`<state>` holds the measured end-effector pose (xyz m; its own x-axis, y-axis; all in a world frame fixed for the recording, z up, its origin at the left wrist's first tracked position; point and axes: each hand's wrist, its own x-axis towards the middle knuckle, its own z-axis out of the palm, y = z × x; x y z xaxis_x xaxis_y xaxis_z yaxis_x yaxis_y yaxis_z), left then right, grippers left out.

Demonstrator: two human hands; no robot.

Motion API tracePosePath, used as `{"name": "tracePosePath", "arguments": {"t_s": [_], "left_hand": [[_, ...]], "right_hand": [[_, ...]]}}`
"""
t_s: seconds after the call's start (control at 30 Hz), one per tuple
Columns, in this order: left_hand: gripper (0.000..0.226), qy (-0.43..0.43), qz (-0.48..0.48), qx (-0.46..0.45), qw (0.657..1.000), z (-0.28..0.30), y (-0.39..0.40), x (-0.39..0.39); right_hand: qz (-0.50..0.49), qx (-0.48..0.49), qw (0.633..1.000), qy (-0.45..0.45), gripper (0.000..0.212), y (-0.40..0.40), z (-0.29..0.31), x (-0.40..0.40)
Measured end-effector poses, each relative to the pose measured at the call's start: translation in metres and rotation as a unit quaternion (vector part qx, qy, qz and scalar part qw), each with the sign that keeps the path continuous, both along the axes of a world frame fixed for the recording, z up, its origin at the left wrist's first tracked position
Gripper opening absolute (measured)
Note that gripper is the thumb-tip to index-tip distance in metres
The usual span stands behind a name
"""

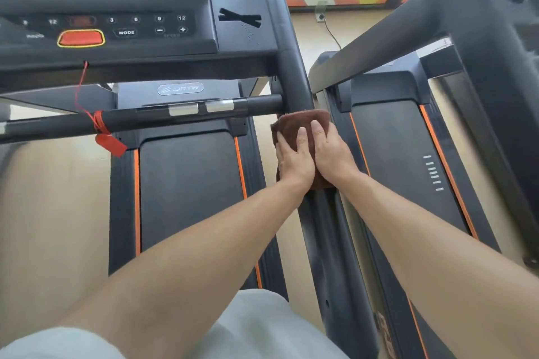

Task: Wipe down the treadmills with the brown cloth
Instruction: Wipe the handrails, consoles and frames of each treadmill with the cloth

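The brown cloth [300, 122] is wrapped over the right side handrail [294, 79] of the near treadmill [189, 183], just below where the crossbar [175, 115] joins it. My left hand [293, 159] and my right hand [332, 151] lie side by side on the cloth, fingers curled down round it and the rail. The lower part of the cloth is hidden under both hands. A second treadmill [399, 154] stands immediately to the right.
The console [116, 23] with a red stop button [81, 38] hangs over the near belt. A red safety cord and clip [109, 144] dangle from the crossbar. The second treadmill's grey upright [408, 26] slants close above my hands. Pale floor lies left.
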<state>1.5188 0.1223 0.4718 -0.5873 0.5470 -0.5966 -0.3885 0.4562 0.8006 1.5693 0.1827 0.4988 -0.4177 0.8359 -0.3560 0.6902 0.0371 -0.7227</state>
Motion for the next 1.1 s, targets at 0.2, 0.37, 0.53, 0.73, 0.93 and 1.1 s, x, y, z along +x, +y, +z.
{"name": "tracePosePath", "arguments": {"t_s": [0.2, 0.37, 0.53, 0.73, 0.93, 1.1], "left_hand": [[0.076, -0.004, -0.021, -0.024, 0.999, -0.002, -0.057, 0.065], [0.076, 0.003, -0.039, -0.031, 0.999, 0.005, -0.105, 0.117], [0.072, -0.003, -0.040, -0.030, 0.999, 0.002, -0.156, 0.172], [0.094, -0.039, -0.009, -0.004, 0.999, -0.007, -0.213, 0.209], [0.123, -0.237, -0.015, -0.040, 0.971, -0.020, -0.242, 0.185], [0.078, -0.197, -0.084, -0.026, 0.977, -0.032, -0.242, 0.169]], "right_hand": [[0.004, -0.013, 1.000, 0.004, 0.049, -0.055, -0.001, 0.066], [-0.001, -0.023, 1.000, 0.013, 0.047, -0.104, -0.001, 0.124], [0.003, -0.035, 0.999, 0.016, 0.048, -0.150, -0.005, 0.182], [-0.071, -0.102, 0.987, 0.101, 0.029, -0.190, -0.011, 0.242], [-0.072, -0.281, 0.953, 0.087, 0.075, -0.181, -0.006, 0.272], [-0.034, -0.335, 0.941, 0.025, 0.055, -0.170, 0.004, 0.275]]}}
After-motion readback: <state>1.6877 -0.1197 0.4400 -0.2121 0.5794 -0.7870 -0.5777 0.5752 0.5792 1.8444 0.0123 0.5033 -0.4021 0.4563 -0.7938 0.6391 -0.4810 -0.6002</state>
